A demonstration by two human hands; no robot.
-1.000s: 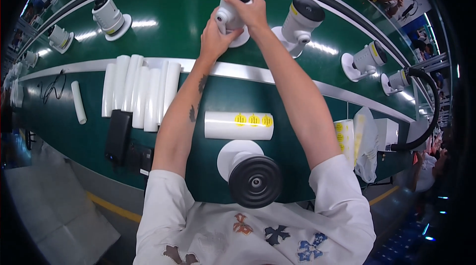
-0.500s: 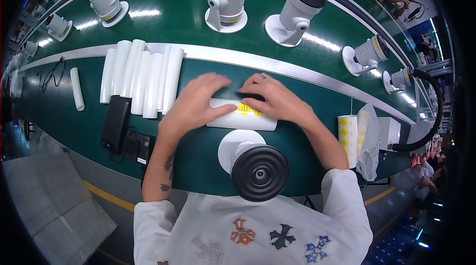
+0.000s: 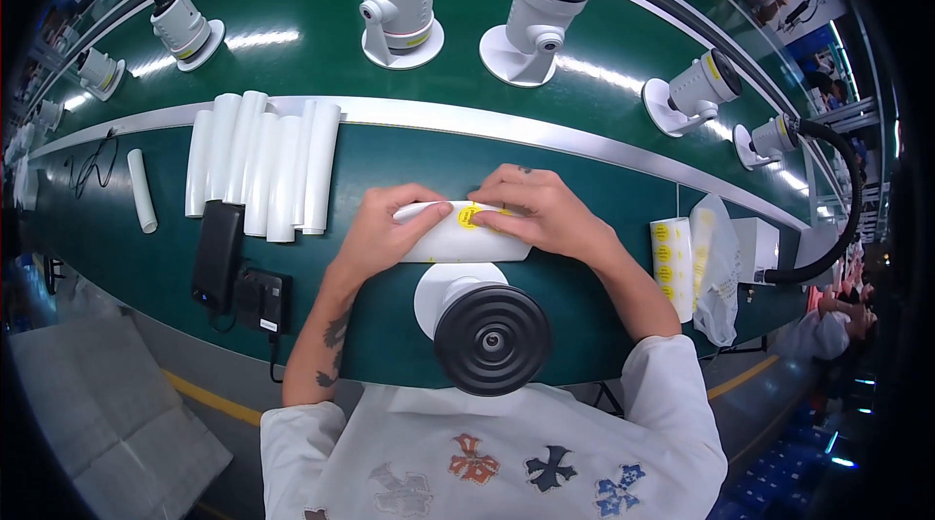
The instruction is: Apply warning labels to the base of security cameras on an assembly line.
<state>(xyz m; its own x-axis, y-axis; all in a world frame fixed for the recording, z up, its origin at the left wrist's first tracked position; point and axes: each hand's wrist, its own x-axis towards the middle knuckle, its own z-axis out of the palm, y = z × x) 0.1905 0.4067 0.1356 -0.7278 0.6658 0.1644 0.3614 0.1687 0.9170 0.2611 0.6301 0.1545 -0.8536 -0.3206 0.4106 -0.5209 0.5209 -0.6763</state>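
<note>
A white rolled sheet with yellow round stickers (image 3: 467,245) lies crosswise before me on the green bench. My left hand (image 3: 388,226) grips its left end, thumb on top and fingers over the far edge. At the right part, my right hand (image 3: 550,216) pinches the sheet beside a yellow sticker (image 3: 467,217); whether a sticker is lifting off is hidden by the fingers. Just nearer than the roll stands a white camera-like device (image 3: 450,288) on a round base, its black ribbed disc (image 3: 492,340) facing up.
Several white rolls (image 3: 258,174) lie side by side at the left, above a black power bank (image 3: 217,255) and a black boxy device (image 3: 263,299). At the right are a sticker roll (image 3: 670,267) and a plastic bag (image 3: 716,272). Similar white devices (image 3: 538,28) line the far green surface.
Both hands have come down and closed on the rolled sheet, which was lying under loosely spread fingers. The whole view has shifted slightly.
</note>
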